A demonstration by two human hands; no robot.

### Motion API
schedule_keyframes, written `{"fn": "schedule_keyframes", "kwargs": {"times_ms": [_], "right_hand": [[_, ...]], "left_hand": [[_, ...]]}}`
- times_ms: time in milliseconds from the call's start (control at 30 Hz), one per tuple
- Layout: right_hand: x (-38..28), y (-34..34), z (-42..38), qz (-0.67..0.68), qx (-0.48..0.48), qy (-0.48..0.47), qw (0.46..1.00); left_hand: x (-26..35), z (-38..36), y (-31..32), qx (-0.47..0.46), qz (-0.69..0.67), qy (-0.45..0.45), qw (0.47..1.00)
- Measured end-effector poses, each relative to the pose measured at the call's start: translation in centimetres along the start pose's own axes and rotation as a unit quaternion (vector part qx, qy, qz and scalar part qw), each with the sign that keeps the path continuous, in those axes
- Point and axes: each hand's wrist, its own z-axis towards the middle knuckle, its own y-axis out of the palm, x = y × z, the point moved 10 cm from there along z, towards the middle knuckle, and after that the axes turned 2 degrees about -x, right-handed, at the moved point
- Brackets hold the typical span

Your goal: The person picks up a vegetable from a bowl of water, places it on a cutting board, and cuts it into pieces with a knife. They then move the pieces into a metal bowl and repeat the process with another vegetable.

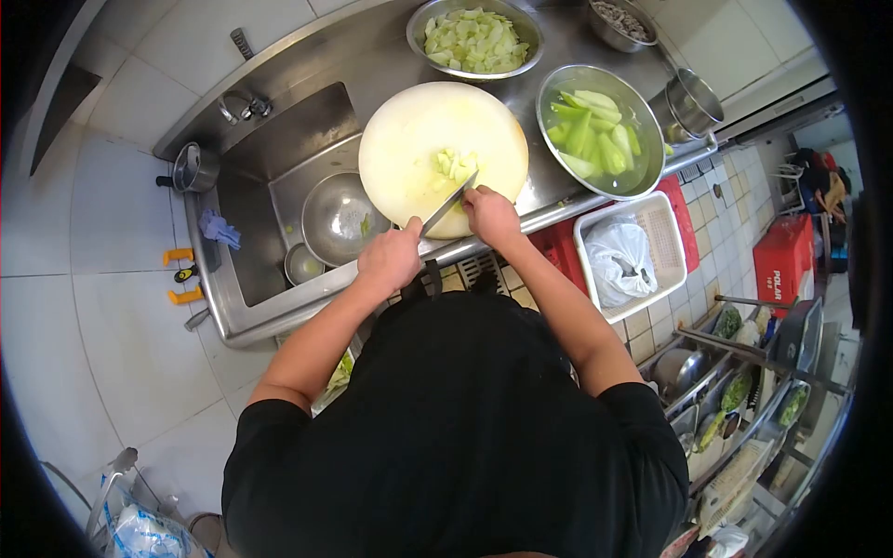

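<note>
White is the one board (391, 139); left hand (391, 256) grips one knife (448, 203); what right hand (491, 216) holds, I cannot tell; two vegetable bowls (532, 37) (648, 167) stand near.

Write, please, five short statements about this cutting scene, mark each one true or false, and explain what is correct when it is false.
1. The left hand holds the knife. True.
2. The cutting board is square. False: it is round.
3. Small chopped pieces lie on the cutting board. True.
4. The long green wedges are all on the cutting board. False: the long green wedges are in a metal bowl to the right of it.
5. A white plastic bag sits in a white basket. True.
</note>
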Motion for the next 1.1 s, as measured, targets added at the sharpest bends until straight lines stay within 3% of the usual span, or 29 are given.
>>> {"fn": "schedule_keyframes", "kwargs": {"times_ms": [633,1100], "right_hand": [[0.2,-0.3,-1.1,-0.003,0.002,0.028,1.000],[0.1,-0.2,-2.3,-0.033,0.079,-0.055,0.995]], "left_hand": [[-1.3,0.0,1.3,0.022,-0.013,0.014,1.000],[-0.6,-0.3,1.2,-0.014,-0.034,0.019,0.999]]}}
